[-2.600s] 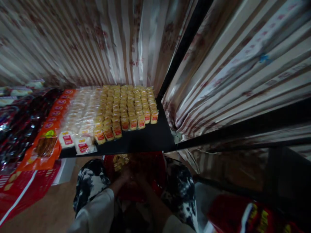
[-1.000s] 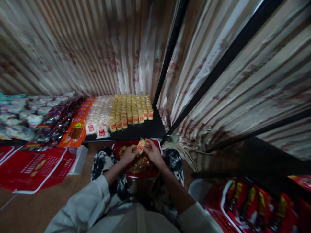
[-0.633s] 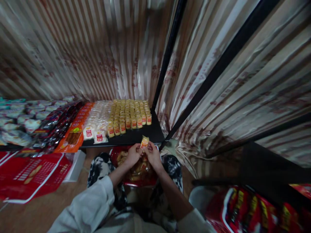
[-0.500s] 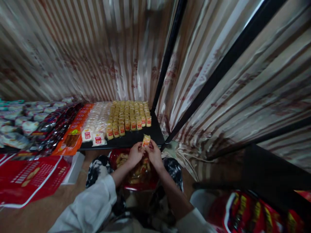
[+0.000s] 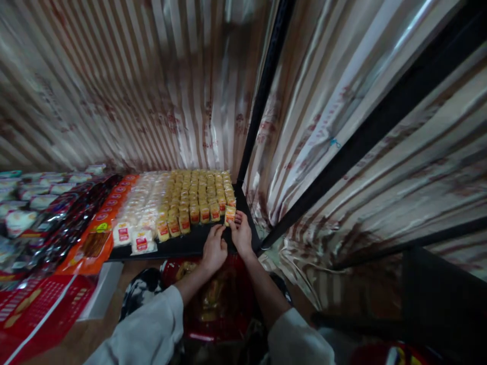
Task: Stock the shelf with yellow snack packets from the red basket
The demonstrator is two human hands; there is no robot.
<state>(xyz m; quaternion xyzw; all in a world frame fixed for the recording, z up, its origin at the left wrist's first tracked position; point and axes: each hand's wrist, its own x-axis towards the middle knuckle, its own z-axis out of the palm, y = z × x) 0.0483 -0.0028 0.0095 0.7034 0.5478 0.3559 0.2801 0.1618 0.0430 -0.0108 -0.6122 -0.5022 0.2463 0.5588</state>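
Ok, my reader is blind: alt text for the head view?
A person's right hand holds a yellow packet in front of rows of similar packets on a black shelf, the left hand close by; a red tub sits below.

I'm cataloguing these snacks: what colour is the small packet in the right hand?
The packet is yellow with reddish markings on its front, seen in the head view.

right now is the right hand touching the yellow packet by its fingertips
Touching. The head view shows the right hand gripping the yellow packet, thumb at its lower edge and fingertips at its right side.
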